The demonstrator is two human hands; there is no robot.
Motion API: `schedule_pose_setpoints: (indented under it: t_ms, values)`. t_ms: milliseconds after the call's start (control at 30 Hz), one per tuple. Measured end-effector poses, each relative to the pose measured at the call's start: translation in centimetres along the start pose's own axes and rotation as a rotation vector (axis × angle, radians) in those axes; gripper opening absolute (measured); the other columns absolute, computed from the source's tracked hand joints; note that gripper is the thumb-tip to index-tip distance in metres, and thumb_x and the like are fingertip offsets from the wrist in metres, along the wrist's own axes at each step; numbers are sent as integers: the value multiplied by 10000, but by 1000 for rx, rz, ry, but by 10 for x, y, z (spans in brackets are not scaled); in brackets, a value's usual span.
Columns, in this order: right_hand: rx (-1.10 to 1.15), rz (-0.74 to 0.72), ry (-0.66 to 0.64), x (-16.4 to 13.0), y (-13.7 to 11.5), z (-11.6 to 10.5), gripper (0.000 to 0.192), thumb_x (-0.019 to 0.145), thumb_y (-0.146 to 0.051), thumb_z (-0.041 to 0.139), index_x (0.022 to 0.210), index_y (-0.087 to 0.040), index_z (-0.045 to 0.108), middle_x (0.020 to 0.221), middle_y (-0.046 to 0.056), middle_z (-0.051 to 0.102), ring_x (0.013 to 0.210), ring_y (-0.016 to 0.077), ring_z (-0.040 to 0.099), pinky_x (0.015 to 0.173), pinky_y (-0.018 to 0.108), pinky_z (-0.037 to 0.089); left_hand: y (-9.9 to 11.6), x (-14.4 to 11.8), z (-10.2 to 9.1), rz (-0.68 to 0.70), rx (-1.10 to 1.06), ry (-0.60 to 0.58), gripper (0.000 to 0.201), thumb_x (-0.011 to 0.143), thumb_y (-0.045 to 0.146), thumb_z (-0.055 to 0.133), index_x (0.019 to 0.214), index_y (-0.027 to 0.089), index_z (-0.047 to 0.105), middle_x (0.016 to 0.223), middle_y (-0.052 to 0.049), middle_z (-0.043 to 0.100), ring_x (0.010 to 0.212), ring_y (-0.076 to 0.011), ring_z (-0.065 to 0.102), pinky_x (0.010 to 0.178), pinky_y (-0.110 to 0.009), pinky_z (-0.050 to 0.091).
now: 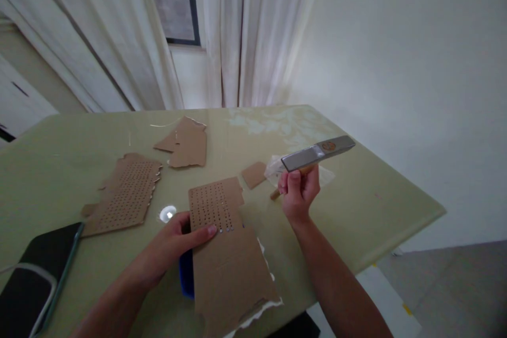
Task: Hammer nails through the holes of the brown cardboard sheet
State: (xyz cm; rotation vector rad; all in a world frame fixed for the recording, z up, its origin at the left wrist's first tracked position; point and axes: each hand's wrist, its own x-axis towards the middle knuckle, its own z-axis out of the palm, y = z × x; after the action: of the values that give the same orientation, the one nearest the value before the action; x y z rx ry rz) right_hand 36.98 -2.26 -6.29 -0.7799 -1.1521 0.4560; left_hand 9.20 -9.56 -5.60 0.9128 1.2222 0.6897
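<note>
1. Left hand point(174, 245): laid flat, fingers spread narrow, pressing the perforated cardboard sheet point(227, 253) near the front edge of the table point(376, 206). Thumb and forefinger rest just beside the rows of punched holes.
2. Right hand point(298, 190): closed around the wooden handle of a hammer point(317, 153), held raised above the table, grey head level and pointing toward the right edge.
3. Perforated cardboard sheet: lies over a blue block point(186, 274), which shows only at its left side; torn white edge hangs at the front edge.
4. Handling note, as a judgement: the holding fingers sit close to the hole field; keeping them back from the strike point and the sheet flat over the block should give cleaner work.
5. Second perforated piece point(127, 195): toward the left edge, apart from the first.
6. Plain cardboard scraps point(184, 142): mid-table toward the far edge; a small scrap point(253, 174) near the hammer hand.
7. Containers: clear plastic bag point(277, 166) behind the right hand; contents cannot be told.
8. Dark tablet point(35, 274): front left corner.
9. Small shiny disc point(168, 214): between the two perforated pieces.
</note>
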Motion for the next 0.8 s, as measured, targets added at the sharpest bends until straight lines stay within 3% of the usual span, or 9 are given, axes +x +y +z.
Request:
schedule_pose_setpoints:
  t_ms: [200,467,633,800]
  values:
    - [38,117,-31,10,-11,0,420,1064,-696,636,1019,-288,551,576,-108,456,402,103,356,382,244,318,2,-2,0,8,77,120,628,611,695,1003,974,206,847,937,-122,853,879,-340,804,744,-401,662]
    - [39,252,-146,5,2,1,575,1013,-821,595,891,-259,610,559,-78,479,418,113,390,404,268,297,-3,-2,-3,1,118,110,596,624,662,1005,967,208,830,986,-119,851,935,-354,809,821,-429,673]
    - [-161,363,-201,3,16,4,589,952,-773,733,748,-269,505,572,-75,432,488,118,401,455,276,314,-5,-1,-3,-6,73,90,601,648,641,1004,1014,203,815,1019,-125,854,968,-359,813,842,-436,669]
    - [-301,448,-315,2,18,7,567,960,-745,704,726,-269,505,563,-64,431,530,136,412,494,282,308,-1,-3,3,-5,45,117,632,584,643,1024,967,195,798,977,-136,846,972,-384,814,832,-451,671]
